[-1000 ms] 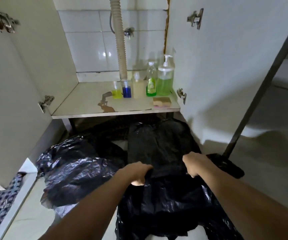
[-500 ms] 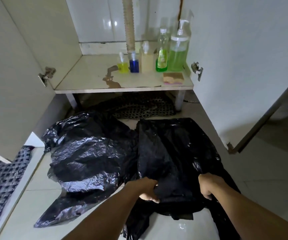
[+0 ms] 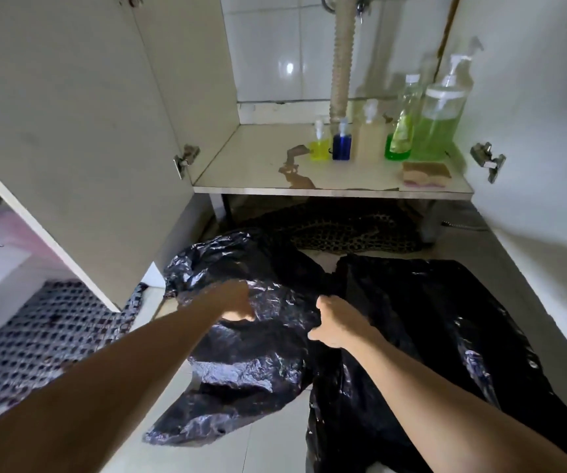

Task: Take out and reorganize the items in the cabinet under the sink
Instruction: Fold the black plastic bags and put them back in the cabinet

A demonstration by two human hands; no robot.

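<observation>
Two black plastic bags lie on the tiled floor before the open cabinet: a crumpled one [image 3: 255, 356] at left and a flatter one [image 3: 439, 322] at right. My left hand [image 3: 236, 302] rests on top of the crumpled bag, fingers curled down onto it. My right hand [image 3: 331, 324] pinches the crumpled bag's right edge where the two bags meet. On the cabinet shelf [image 3: 258, 172] stand a yellow bottle [image 3: 319, 148], a blue bottle [image 3: 342, 145], a beige bottle [image 3: 371, 136], a slim green bottle [image 3: 401, 131] and a big green pump bottle [image 3: 437, 121], with a sponge [image 3: 425, 172] in front.
Both cabinet doors stand open, the left door [image 3: 70, 131] and the right door [image 3: 541, 165]. A ribbed drain hose [image 3: 342, 56] comes down at the back. A patterned cloth [image 3: 340, 230] lies under the shelf, a checked mat [image 3: 36, 336] at far left.
Both hands let go of the right bag and moved left onto the crumpled bag. The view has swung left and slightly up.
</observation>
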